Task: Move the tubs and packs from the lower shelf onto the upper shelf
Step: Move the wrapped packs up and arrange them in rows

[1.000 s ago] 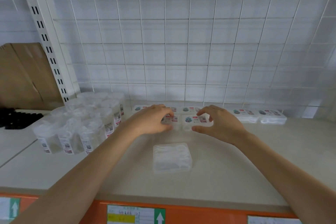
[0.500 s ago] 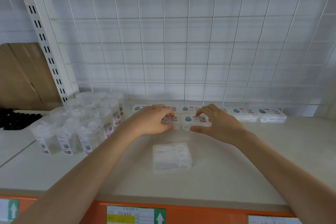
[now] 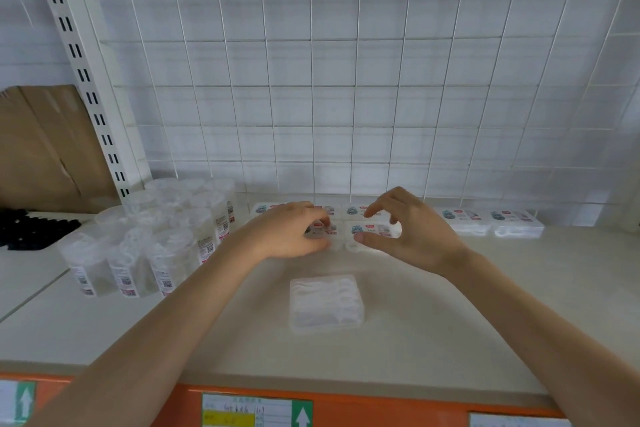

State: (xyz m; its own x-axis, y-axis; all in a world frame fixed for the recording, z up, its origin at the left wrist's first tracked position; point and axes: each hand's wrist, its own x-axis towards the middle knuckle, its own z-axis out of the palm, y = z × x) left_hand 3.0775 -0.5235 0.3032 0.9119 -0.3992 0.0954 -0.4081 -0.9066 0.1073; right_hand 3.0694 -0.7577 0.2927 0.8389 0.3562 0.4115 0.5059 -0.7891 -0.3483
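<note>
Behind the lone pack, away from the shelf's front edge, both hands work at a second row of packs. Since a second ago the right hand has loosened. Its fingers, which lay curled down on the right pack, now arch up off it with the forefinger lifted clear. Only the thumb stays near the pack's front edge, and whether it touches is hard to tell through the blur. That pack sits flat on the shelf, just behind and right of the lone pack, so it looks set down and let go.

The left hand has hardly moved. It still curls over the left pack, gripping it just behind the lone pack, tight against its neighbour. Both forearms reach forward from the near edge, wrists low and palms down.

Tubs stand clustered left of the lone pack, and more packs line the back. Two further packs seem to have landed up top, and the lone pack is not yet lined up.
</note>
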